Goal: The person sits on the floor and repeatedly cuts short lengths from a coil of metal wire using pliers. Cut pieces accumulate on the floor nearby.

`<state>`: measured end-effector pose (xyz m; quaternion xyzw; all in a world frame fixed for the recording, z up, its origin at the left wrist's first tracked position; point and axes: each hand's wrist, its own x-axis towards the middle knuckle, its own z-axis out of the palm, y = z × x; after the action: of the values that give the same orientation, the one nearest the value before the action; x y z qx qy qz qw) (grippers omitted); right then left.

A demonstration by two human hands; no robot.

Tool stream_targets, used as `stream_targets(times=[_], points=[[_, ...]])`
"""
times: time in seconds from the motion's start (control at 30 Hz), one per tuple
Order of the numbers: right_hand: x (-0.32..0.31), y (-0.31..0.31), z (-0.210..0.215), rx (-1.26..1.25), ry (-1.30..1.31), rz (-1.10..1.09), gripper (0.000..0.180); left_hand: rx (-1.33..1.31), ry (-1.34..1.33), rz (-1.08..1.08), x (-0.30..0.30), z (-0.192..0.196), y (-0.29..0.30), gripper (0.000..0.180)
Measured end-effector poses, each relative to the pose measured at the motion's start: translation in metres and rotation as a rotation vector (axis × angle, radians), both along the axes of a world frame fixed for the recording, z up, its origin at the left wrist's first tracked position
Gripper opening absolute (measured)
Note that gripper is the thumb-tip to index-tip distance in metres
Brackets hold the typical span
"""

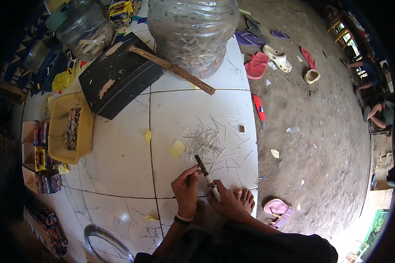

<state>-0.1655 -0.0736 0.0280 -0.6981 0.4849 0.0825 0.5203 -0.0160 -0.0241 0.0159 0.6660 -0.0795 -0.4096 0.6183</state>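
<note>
I held a small cutting tool (206, 174) with a dark blade end and a pale handle, its long axis slanting from my right hand (226, 202) up and away toward the heap of thin wire pieces (206, 142). My right hand was closed around the pale handle, low by my bare foot (245, 198). My left hand (186, 186) sat just left of the tool, fingers pinched narrow near the dark end; whether they gripped a wire piece I could not tell. The dark tip lay just short of the heap's near edge, so the heap stood beyond both hands, and the right hand carried the tool toward it.

All of this rested on the white tiled floor (118, 149). Left of the heap lay a yellow paper scrap (176, 148). Farther beyond it a wooden-handled hammer (173, 69) leaned across a black block (118, 79), with a big clear plastic jar (193, 30) behind. Well left of the heap sat a yellow tray (57, 144) of small bits. Right of the heap the tiles ended at bare ground, where sandals (267, 61) were scattered.
</note>
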Motion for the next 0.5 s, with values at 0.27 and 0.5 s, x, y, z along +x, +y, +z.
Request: stream_targets(times=[0.27,0.5], points=[[0.004,-0.004,-0.018,0.061,-0.121,-0.053,0.040,-0.028,-0.023,0.009,-0.004,-0.005,-0.002,0.022],[0.006,-0.001,-0.019,-0.036,-0.114,-0.090,0.037,0.012,-0.057,0.012,0.002,-0.007,-0.002,0.022]])
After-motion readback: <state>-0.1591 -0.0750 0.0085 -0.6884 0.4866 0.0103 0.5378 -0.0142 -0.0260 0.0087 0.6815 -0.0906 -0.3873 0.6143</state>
